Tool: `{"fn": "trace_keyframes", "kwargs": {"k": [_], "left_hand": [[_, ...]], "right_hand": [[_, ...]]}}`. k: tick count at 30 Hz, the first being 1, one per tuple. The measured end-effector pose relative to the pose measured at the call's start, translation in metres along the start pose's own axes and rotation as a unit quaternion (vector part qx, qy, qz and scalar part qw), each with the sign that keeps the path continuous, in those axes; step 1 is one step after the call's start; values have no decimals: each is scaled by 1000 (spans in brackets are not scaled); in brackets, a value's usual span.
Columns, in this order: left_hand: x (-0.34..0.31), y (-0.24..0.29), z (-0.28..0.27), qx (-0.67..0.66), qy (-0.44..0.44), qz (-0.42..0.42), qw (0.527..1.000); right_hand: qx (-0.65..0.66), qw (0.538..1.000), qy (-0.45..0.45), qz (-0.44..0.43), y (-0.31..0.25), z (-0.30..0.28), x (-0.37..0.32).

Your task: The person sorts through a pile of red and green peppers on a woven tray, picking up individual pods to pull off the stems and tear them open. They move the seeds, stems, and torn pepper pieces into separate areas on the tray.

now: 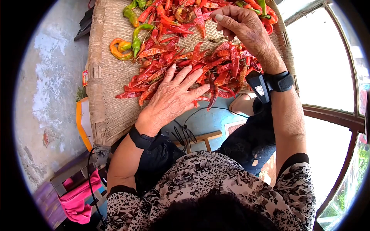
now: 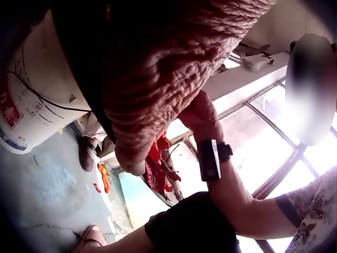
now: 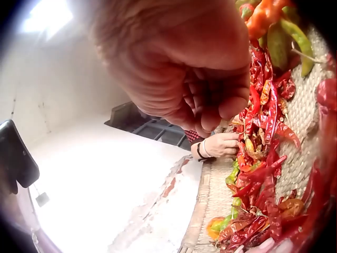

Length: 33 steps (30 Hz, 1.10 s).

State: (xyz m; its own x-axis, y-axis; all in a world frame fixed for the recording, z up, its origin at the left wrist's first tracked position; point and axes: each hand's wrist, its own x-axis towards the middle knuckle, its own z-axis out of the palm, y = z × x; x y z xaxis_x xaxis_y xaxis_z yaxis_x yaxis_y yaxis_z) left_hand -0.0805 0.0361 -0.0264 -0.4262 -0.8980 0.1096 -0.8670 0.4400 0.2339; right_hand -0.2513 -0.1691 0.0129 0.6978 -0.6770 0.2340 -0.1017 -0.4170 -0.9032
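Red chilies (image 1: 231, 61) lie in a loose heap on a woven tray (image 1: 115, 111). My left hand (image 1: 173, 92) rests palm down on the heap's near edge, fingers spread. Above the far side of the heap is my right hand (image 1: 246, 30), its fingers curled and the thumb close to the fingertips. In the right wrist view the right hand (image 3: 184, 68) shows nothing between its fingertips, with red chilies (image 3: 263, 132) behind it. The left wrist view shows the left hand (image 2: 158, 79) dark and close, its fingers mostly hidden.
Green peppers (image 1: 137, 38) and an orange-green pepper (image 1: 120, 49) lie at the tray's left; more peppers (image 1: 269, 17) are at its far right. Another person's hand (image 3: 224, 145) touches chilies across the tray. A wooden stool (image 1: 208, 136) and black cable (image 1: 185, 133) are below. Windows stand at right.
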Motion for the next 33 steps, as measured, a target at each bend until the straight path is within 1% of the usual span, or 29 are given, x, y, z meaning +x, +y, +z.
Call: {"fn": "trace_keyframes", "kwargs": {"k": [1, 3, 4, 6, 7, 8, 10, 11, 12, 14, 16, 18, 19, 20, 22, 23, 24, 26, 27, 28, 30, 31, 32, 33], "left_hand": [[4, -3, 1, 1, 2, 0, 1000], [13, -10, 0, 7, 2, -28, 1000], [16, -16, -4, 59, 30, -38, 997], [26, -27, -16, 85, 43, -99, 991], [27, -34, -22, 64, 48, -117, 990], [29, -34, -25, 63, 48, -115, 990], [33, -31, -35, 70, 83, -137, 985], [35, -21, -38, 125, 106, -129, 978], [38, -11, -35, 123, 106, -128, 978], [43, 11, -23, 70, 143, -75, 984], [40, 37, 2, 3, 161, 24, 987], [43, 48, 27, 48, 108, 132, 984], [46, 49, 34, 102, 72, 144, 982], [49, 45, 39, 103, 73, 142, 982], [57, 37, 45, 86, 42, 134, 986], [57, 34, 48, 63, 79, 141, 985], [58, 33, 46, 62, 78, 142, 985], [58, 28, 42, -39, 85, 109, 990], [59, 20, 36, -23, 118, 98, 988], [56, 11, 27, 7, 105, 59, 993], [49, -12, 13, 82, 82, -29, 993], [44, -17, 3, 97, 63, -71, 991], [41, -21, -7, 112, 45, -112, 986], [37, -26, -14, 133, 58, -123, 982]], "right_hand": [[-1, 1000, 0, -2, -1, 0, 1], [-18, 999, -22, 15, -3, 0, 2], [-20, 999, -22, 15, -4, 0, 1], [-28, 999, -16, 39, -7, 2, -2], [-54, 998, -14, 18, -8, 2, -3], [-56, 998, -13, 19, -9, 3, -3], [-46, 999, -18, 22, -10, 3, -3], [-32, 999, -17, 24, -11, 2, -3], [-33, 999, -16, 25, -9, -1, -1], [-11, 999, -23, 24, -4, -6, 4], [0, 999, -21, 29, -2, -5, 4], [4, 1000, -5, 28, 0, -3, 3], [4, 1000, -8, 29, 1, -3, 3], [-10, 999, -15, 32, 3, -4, 3], [-26, 999, -22, 35, 2, -5, 5], [-18, 999, -19, 30, 2, -6, 4], [-10, 999, -16, 25, 0, -6, 2], [-10, 999, -15, 26, -2, -3, 1], [-11, 999, -13, 28, -3, -3, 1], [-11, 999, -12, 29, -4, -3, 0], [-25, 999, -41, 21, -6, -5, 0], [-79, 996, -40, 9, -6, -6, -3], [-80, 996, -38, 9, -5, -5, -4], [-93, 994, -49, -22, -5, -4, -5]]}}
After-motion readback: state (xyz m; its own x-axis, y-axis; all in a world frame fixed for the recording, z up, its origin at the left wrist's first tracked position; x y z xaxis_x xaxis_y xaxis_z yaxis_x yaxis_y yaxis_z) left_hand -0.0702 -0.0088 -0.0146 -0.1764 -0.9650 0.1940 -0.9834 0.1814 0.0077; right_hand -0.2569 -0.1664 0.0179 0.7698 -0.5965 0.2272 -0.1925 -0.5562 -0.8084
